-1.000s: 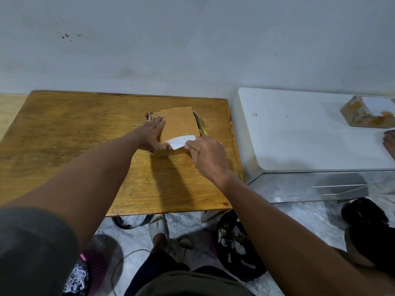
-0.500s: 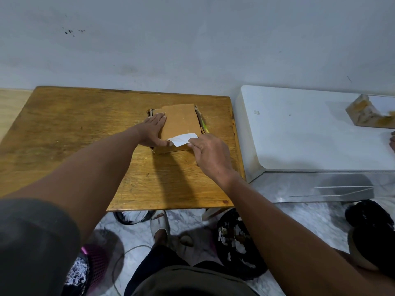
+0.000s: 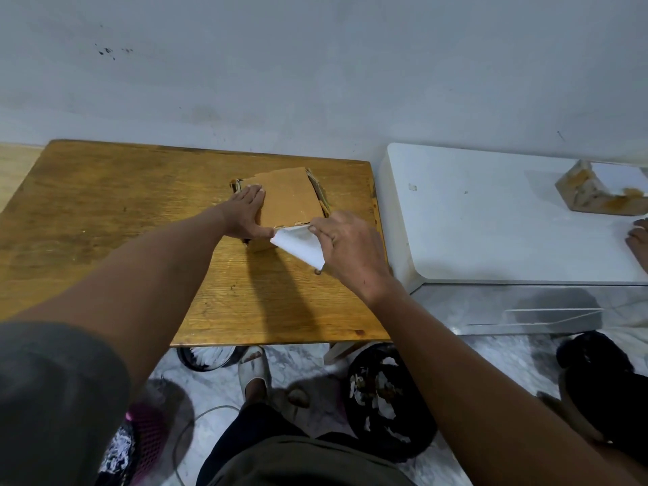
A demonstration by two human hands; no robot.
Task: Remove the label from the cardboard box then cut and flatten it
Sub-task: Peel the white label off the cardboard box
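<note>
Cardboard box [image 3: 285, 199] sitting on wooden bench [image 3: 115, 219], toward the 1 o'clock part of the top, near the R edge. Flaps look loose, top panel slightly askew.

L hand [image 3: 247, 213] pressing flat on box's 9 o'clock side, fingers [image 3: 254, 192] spread and extended, not gripping anything, just pinning.

R hand [image 3: 345, 247] at box's 5 o'clock corner, fingers pinched closed on white label [image 3: 298, 245]. Label is lifting off the near face w/ white underside showing, curling toward 5 o'clock. One end looks to be at the box's near edge; can't tell if it's attached or free.

Handling, judged: box is light, thin corrugated, would slide or tip w/o the L hand bracing. Stiff across panels, weak at creases. Label is thin paper, soft, prob. tears if yanked; best held close to the peel line, pulling low & slow along the surface. Adhesive side may stick to fingers.

White bench [image 3: 491, 222] at 3 o'clock carrying another box [image 3: 592, 194]; someone else's hand [image 3: 639, 236] at its far R edge. Black bin [image 3: 385, 401] w/ scraps on floor at 5 o'clock below the bench.

Step in hand: label removal, early in task; cutting not started, no cutter in view.
</note>
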